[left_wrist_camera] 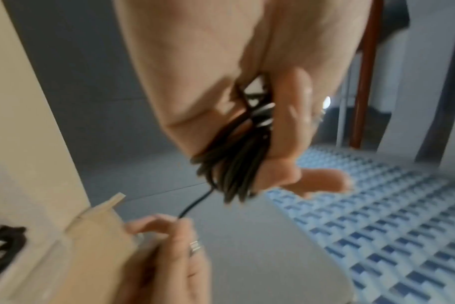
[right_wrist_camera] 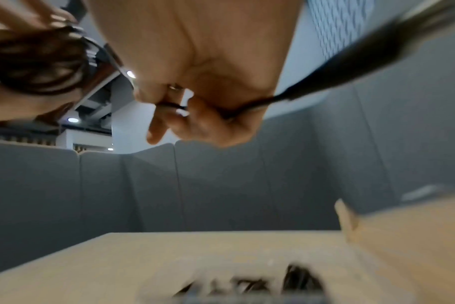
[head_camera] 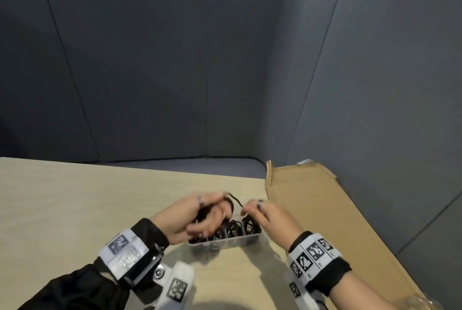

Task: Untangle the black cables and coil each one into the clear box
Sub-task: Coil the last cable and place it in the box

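My left hand (head_camera: 200,214) holds a bundle of coiled black cable (left_wrist_camera: 231,164) wound round its fingers, just above the clear box (head_camera: 225,243). To its right, my right hand (head_camera: 260,212) pinches the loose end of the same cable (right_wrist_camera: 174,106) between thumb and fingertips. A short stretch of cable (head_camera: 235,198) runs between the two hands. The clear box stands on the wooden table (head_camera: 75,197) with several coiled black cables (head_camera: 240,226) in its compartments. In the right wrist view the box (right_wrist_camera: 247,286) is blurred at the bottom edge.
A flattened cardboard sheet (head_camera: 325,222) lies on the table to the right of the box. Grey upholstered bench backs (head_camera: 175,72) wall in the far side and the right. The table's far edge runs behind the hands.
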A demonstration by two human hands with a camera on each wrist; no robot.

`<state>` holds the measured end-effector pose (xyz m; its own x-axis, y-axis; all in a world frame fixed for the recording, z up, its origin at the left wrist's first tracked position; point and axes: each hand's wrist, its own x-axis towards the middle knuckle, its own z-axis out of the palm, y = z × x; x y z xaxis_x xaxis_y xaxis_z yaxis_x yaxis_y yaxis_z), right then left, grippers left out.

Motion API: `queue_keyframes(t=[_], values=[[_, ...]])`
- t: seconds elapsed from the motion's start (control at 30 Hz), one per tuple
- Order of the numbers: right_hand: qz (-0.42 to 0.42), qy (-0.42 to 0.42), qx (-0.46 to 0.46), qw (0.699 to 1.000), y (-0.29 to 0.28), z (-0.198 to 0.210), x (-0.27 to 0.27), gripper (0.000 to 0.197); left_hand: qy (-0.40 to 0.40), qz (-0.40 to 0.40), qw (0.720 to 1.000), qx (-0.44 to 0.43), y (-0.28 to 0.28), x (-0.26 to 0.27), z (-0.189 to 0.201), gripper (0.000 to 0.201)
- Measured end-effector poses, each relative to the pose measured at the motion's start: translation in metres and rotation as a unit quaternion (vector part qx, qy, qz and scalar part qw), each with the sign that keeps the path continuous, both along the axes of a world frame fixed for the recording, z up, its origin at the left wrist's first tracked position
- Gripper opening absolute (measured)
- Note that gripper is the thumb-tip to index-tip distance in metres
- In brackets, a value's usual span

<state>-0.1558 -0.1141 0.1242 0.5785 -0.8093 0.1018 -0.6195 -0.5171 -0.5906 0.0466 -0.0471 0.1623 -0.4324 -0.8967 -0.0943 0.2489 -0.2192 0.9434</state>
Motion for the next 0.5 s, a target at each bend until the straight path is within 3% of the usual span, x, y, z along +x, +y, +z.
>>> queue_keyframes(t=[0.07, 0.1, 0.17, 0.23, 0.27, 0.33, 0.37, 0.4, 0.43, 0.5], values=[[0.059, -0.05, 0.105, 0.992, 0.018, -0.011, 0.012, 0.024, 0.146, 0.149, 0.978, 0.019, -0.006, -0.003, 0.013, 0.04], [0.073, -0.049, 0.124, 0.988, 0.028, -0.016, 0.019, 0.025, 0.179, 0.197, 0.964, 0.009, -0.011, -0.001, 0.015, 0.037], [0.096, 0.002, 0.065, 0.993, 0.047, -0.022, 0.028, 0.042, 0.153, 0.246, 0.957, -0.032, -0.019, 0.005, 0.007, 0.03], [0.091, 0.083, -0.075, 0.99, 0.058, -0.022, 0.032, 0.054, 0.014, 0.283, 0.956, -0.075, -0.023, 0.01, -0.006, 0.028], [0.077, 0.102, -0.135, 0.983, 0.058, -0.018, 0.033, 0.044, -0.102, 0.282, 0.948, -0.111, -0.023, 0.012, -0.011, 0.027], [0.066, 0.133, -0.248, 0.957, 0.053, -0.004, 0.034, 0.015, -0.335, 0.223, 0.899, -0.172, -0.019, 0.013, -0.019, 0.022], [0.052, 0.12, -0.299, 0.945, 0.048, 0.002, 0.034, 0.015, -0.407, 0.171, 0.88, -0.177, -0.015, 0.013, -0.019, 0.024], [0.046, 0.098, -0.343, 0.933, 0.042, 0.009, 0.034, 0.013, -0.429, 0.124, 0.88, -0.164, -0.012, 0.012, -0.017, 0.034], [0.05, 0.085, -0.347, 0.933, 0.035, 0.016, 0.032, 0.012, -0.405, 0.08, 0.9, -0.139, -0.009, 0.01, -0.014, 0.046], [0.074, 0.038, -0.275, 0.958, 0.025, 0.034, 0.03, 0.018, -0.319, -0.011, 0.944, -0.086, -0.005, 0.008, -0.005, 0.06]])
